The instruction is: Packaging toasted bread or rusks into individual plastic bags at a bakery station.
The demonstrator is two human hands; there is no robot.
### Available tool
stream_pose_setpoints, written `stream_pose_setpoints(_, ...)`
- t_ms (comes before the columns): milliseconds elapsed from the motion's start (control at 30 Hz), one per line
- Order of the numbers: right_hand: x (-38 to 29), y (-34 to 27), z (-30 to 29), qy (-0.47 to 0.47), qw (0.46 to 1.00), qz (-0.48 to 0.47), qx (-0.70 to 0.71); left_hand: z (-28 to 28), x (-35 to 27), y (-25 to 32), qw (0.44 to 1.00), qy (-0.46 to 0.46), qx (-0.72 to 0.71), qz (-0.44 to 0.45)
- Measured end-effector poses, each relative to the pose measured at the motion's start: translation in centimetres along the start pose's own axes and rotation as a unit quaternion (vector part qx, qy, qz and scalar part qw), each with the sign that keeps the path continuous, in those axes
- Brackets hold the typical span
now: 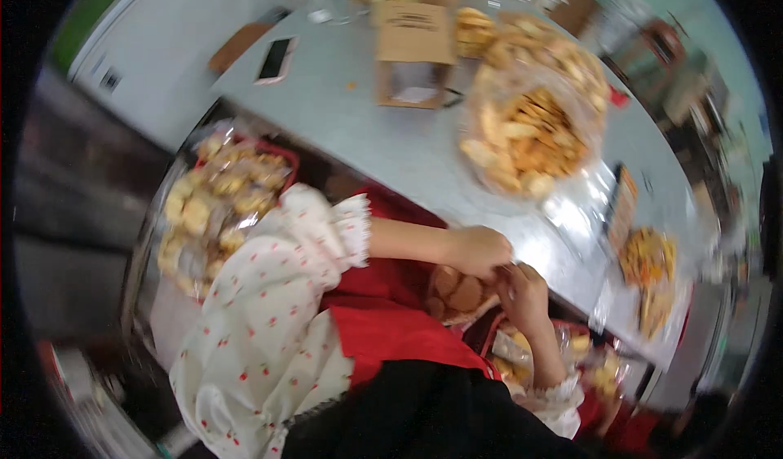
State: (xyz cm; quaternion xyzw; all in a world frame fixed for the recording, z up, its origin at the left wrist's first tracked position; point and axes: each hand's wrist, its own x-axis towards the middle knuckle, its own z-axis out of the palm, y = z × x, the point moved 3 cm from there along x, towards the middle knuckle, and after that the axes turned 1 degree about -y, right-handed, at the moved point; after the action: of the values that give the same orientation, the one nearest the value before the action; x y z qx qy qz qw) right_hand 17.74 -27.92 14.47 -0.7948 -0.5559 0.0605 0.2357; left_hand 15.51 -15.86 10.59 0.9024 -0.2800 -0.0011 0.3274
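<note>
My left hand [480,251] and my right hand [524,294] meet in front of my red apron [391,324], at the near edge of the metal table [342,123]. Their fingers pinch together at the gathered top of a clear plastic bag [460,294]. Round, flat brown biscuits show through the bag, which hangs just below my hands. Blur and the fingers themselves hide what lies between the fingertips.
Filled clear bags [214,202] crowd a container on the left. More packed bags [514,349] lie below my right forearm. On the table are a large open bag of golden chips [541,135], a cardboard box [413,37], a phone [276,60] and a smaller filled bag [648,257].
</note>
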Motion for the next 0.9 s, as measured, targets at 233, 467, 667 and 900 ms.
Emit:
stream_pose_setpoints(233, -1.7, -0.4, 0.1, -0.021, 0.997, -0.044, -0.061, -0.1, -4.6, -4.5, 0.993, 0.094, 0.07, 0.005)
stream_pose_setpoints(467, 0.4, -2.5, -1.0, -0.073, 0.99, -0.09, -0.082, -1.6, -10.0, -6.6, 0.971, 0.193, 0.122, -0.063)
stream_pose_setpoints(667, 5.2, -7.4, -4.3, -0.019, 0.991, -0.129, -0.013, -2.6, -17.0, -6.0, 0.94, 0.274, -0.185, -0.083)
stream_pose_setpoints(900, 14.8, -12.6, -4.0, 0.004, 0.967, -0.244, 0.076, 0.6, -18.7, -1.6, 0.796, 0.463, -0.383, -0.078)
